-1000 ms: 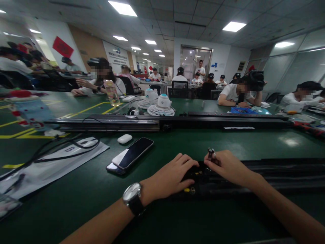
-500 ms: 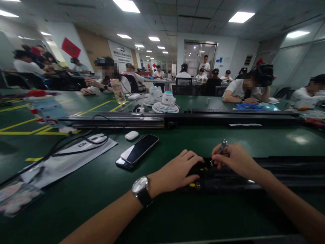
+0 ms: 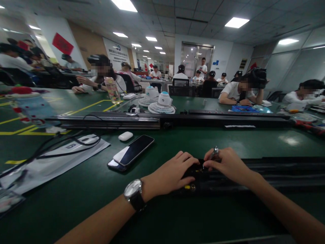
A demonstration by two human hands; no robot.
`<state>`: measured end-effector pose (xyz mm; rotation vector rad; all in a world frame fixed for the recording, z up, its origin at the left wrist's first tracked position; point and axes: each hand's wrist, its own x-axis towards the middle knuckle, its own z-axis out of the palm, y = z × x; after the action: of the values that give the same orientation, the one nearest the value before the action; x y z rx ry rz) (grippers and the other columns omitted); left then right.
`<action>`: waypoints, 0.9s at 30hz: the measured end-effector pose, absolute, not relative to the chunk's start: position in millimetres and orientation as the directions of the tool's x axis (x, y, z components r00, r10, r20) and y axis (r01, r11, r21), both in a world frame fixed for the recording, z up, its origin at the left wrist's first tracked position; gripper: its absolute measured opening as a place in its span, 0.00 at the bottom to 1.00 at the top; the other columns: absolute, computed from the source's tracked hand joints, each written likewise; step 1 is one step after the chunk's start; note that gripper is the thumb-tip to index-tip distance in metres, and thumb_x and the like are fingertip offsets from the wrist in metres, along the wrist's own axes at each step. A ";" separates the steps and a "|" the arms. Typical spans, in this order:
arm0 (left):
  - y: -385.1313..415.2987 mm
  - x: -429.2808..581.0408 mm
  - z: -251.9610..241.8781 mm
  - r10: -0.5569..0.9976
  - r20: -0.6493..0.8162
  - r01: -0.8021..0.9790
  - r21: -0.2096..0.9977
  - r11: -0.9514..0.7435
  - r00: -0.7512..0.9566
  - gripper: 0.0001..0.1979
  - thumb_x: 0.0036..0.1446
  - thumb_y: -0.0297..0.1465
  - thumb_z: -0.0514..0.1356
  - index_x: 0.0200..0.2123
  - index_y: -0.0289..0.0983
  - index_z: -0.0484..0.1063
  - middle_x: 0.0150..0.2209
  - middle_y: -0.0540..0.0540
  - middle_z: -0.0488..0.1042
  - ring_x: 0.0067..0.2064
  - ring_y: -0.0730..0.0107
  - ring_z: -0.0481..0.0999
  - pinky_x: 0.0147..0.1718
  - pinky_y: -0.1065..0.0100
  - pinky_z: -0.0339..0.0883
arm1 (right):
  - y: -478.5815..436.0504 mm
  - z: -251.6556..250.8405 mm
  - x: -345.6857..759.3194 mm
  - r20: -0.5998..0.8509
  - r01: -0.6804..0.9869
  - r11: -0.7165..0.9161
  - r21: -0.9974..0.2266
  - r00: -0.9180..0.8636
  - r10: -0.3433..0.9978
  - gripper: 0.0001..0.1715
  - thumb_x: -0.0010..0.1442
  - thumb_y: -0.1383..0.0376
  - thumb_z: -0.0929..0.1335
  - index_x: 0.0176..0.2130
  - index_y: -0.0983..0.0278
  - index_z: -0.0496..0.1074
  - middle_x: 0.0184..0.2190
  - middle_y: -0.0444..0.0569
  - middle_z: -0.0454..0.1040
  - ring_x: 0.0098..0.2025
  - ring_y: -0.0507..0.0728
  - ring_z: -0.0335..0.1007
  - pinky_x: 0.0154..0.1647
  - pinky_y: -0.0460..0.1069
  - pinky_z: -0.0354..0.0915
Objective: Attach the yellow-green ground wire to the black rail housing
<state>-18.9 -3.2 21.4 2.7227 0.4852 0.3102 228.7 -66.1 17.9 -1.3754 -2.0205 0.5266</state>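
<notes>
On the green table lies a long black rail (image 3: 276,169), running off to the right. My left hand (image 3: 172,173) grips its near-left end part, with the fingers over the far side and the thumb on the near side. Yellow marks and a small round brass-coloured fitting (image 3: 193,187) show beside the thumb. In my right hand (image 3: 228,162) a small silver hand tool (image 3: 215,150) is pinched between thumb and fingers. Its lower tip is at the rail end near my left fingertips; the exact contact point is hidden.
Left of my hands lie phones (image 3: 134,150), a white earbud case (image 3: 125,136) and a white bag (image 3: 73,157) with black cables. Farther back, more rails (image 3: 215,119) lie across the table before two white fans (image 3: 162,103). A bottle (image 3: 112,90) and seated co-workers (image 3: 241,88) are beyond.
The view has turned slightly, so most things sit farther left. The silver tool in my right hand has changed its tilt, its top now more upright. My left hand keeps its hold.
</notes>
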 end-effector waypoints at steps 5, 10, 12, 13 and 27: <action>-2.7 -18.5 20.4 0.366 0.165 0.280 0.391 -0.877 0.916 0.22 0.64 0.34 0.62 0.60 0.44 0.63 0.56 0.43 0.67 0.57 0.58 0.66 0.55 0.57 0.65 | -64.9 16.5 228.1 0.264 0.688 0.390 -0.612 -0.287 0.921 0.02 0.66 0.65 0.72 0.38 0.61 0.78 0.26 0.39 0.79 0.28 0.52 0.78 0.32 0.44 0.68; -1.8 -18.4 19.3 0.367 0.180 0.274 0.396 -0.876 0.913 0.22 0.64 0.34 0.63 0.60 0.44 0.63 0.57 0.43 0.67 0.58 0.58 0.65 0.56 0.56 0.65 | -66.4 20.6 234.0 0.291 0.660 0.522 -0.541 -0.435 0.852 0.05 0.68 0.68 0.70 0.42 0.60 0.79 0.36 0.42 0.82 0.36 0.52 0.79 0.40 0.44 0.68; -0.9 -18.3 18.0 0.366 0.183 0.272 0.395 -0.877 0.912 0.23 0.64 0.34 0.63 0.60 0.44 0.63 0.57 0.43 0.67 0.57 0.58 0.65 0.56 0.56 0.65 | -67.5 24.4 236.7 0.315 0.661 0.552 -0.508 -0.454 0.833 0.06 0.68 0.68 0.70 0.42 0.60 0.79 0.38 0.41 0.82 0.39 0.52 0.78 0.43 0.45 0.67; -0.4 -18.3 17.1 0.365 0.186 0.270 0.398 -0.877 0.912 0.24 0.64 0.34 0.63 0.61 0.44 0.62 0.56 0.44 0.67 0.57 0.58 0.65 0.56 0.56 0.65 | -67.9 26.1 237.6 0.324 0.672 0.541 -0.506 -0.433 0.841 0.06 0.68 0.68 0.70 0.42 0.60 0.79 0.37 0.41 0.82 0.38 0.52 0.78 0.41 0.44 0.66; 1.2 -18.7 13.1 0.353 0.200 0.260 0.380 -0.888 0.914 0.24 0.64 0.34 0.62 0.61 0.44 0.62 0.56 0.43 0.67 0.57 0.58 0.66 0.56 0.55 0.65 | -66.3 21.7 232.1 0.297 0.708 0.420 -0.568 -0.300 0.907 0.03 0.66 0.66 0.72 0.39 0.61 0.78 0.27 0.39 0.79 0.30 0.52 0.77 0.34 0.45 0.66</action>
<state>-18.7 1.2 13.1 2.7264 0.4508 0.3769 232.1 -66.3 21.7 -1.3609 -2.0968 0.4446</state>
